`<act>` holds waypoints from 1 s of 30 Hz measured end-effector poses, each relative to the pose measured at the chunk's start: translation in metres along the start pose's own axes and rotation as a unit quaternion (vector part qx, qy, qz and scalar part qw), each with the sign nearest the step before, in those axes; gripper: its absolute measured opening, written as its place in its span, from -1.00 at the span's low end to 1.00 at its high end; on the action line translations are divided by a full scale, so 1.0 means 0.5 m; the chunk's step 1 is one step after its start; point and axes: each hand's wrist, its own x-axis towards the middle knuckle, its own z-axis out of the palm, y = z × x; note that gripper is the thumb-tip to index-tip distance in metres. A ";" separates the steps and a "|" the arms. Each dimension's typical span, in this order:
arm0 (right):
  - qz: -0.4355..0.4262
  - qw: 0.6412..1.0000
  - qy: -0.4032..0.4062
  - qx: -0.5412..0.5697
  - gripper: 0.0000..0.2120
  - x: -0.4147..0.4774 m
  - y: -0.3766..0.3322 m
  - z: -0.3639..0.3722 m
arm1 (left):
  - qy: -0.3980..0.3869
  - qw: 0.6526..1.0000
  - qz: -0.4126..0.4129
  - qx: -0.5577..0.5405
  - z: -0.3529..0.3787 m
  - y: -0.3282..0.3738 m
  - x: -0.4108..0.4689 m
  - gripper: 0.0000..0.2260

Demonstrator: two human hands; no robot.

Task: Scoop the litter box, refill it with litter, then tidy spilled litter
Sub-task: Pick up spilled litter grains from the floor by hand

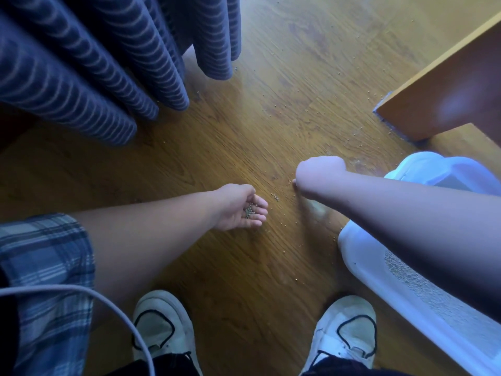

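- Left hand: palm up, fingers loosely cupped, carrying a small heap of grey litter granules just above the wooden floor.
- Right hand: turned down towards the floor, seen from the back. One fingertip shows at the boards, but the rest are hidden, so I cannot tell whether it pinches anything.
- Spilled litter: a small cluster lies between the two hands, with loose grains scattered wider across the floor.
- Litter box: white, at the right, partly behind the right forearm, with grey litter inside.
- Striped blue curtain: hangs at upper left.
- White shoes: at the bottom edge.
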 end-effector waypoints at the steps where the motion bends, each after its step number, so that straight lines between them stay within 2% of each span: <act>1: 0.002 1.000 -0.004 0.010 -0.81 0.005 0.001 -0.003 | -0.001 1.000 -0.001 0.001 0.001 0.000 0.001 -0.67; 8: -0.040 0.999 -0.020 0.021 -0.83 0.009 0.005 -0.022 | 0.002 1.000 0.001 0.002 -0.008 -0.004 0.003 -0.67; 15: -0.155 0.986 -0.005 0.054 -0.76 -0.014 -0.025 -0.006 | 0.013 1.000 0.011 -0.001 -0.017 -0.005 -0.001 -0.67; 22: -0.129 0.989 -0.054 0.040 -0.74 -0.011 -0.069 -0.009 | 0.021 1.000 0.014 0.001 -0.011 -0.002 -0.014 -0.65; 30: -0.118 0.992 -0.045 -0.012 -0.84 -0.014 -0.096 -0.009 | 0.022 1.000 0.020 -0.007 -0.019 -0.007 -0.020 -0.64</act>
